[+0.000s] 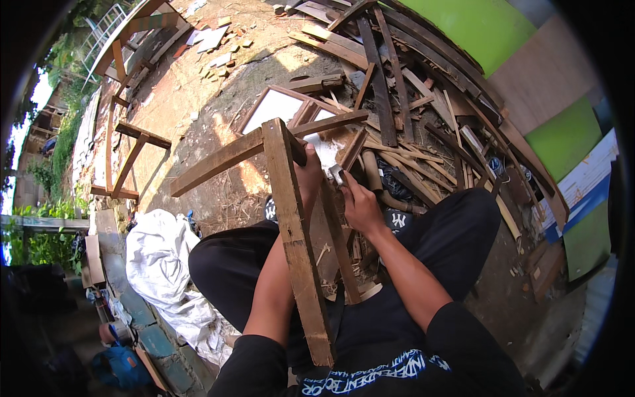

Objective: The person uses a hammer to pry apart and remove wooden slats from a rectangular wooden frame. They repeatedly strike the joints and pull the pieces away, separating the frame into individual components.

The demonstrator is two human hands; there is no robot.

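Observation:
A wooden frame of joined beams stands upright between my legs, its near post (294,245) rising from my lap. One beam (218,163) runs out to the left from its top and another (340,122) to the right. My left hand (308,177) is closed around the frame just behind the top of the near post, which partly hides the fingers. Just right of it, my right hand (364,206) is closed on a small grey metal piece (338,175), held close to the frame. The rest of that piece is hidden by the fingers.
Planks and sticks (403,99) are heaped at the right. Ahead lies a brown-framed white panel (274,109). White cloth (159,264) is bunched at my left, by a block wall (159,344). A smaller wooden frame (132,159) stands at far left; green boards (569,139) lean at right.

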